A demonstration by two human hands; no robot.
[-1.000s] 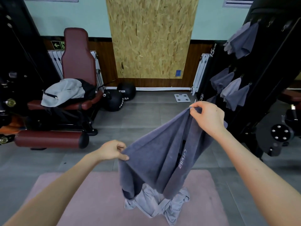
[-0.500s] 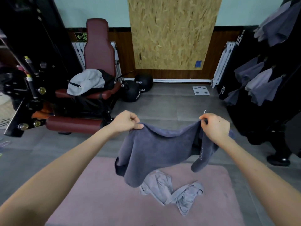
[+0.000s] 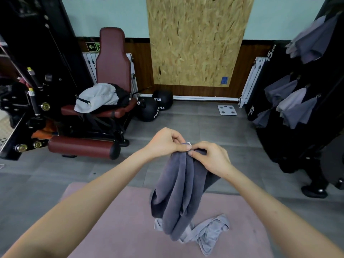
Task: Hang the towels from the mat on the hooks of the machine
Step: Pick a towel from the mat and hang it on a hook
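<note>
Both hands have closed together, bunching the top edge of the dark towel (image 3: pixel 178 192) that was spread wide. From 9 o'clock the left hand (image 3: pixel 163 142) pinches the bunch with curled fingers (image 3: pixel 178 139). The right hand (image 3: pixel 210 159) pinches it from 3 o'clock, touching the left. The cloth hangs toward 6 o'clock over the mat (image 3: pixel 111 220) and a light towel (image 3: pixel 210 233). I judge the corner is being readied. Next comes carrying it to the machine (image 3: pixel 316 155) at 3 o'clock.

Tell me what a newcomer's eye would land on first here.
First, the dark grey towel hanging in the centre, its top bunched between the left hand and right hand, which pinch it close together. Below it, a light grey towel lies crumpled on the pink mat. At the right, several grey towels already hang on the black machine.
</note>
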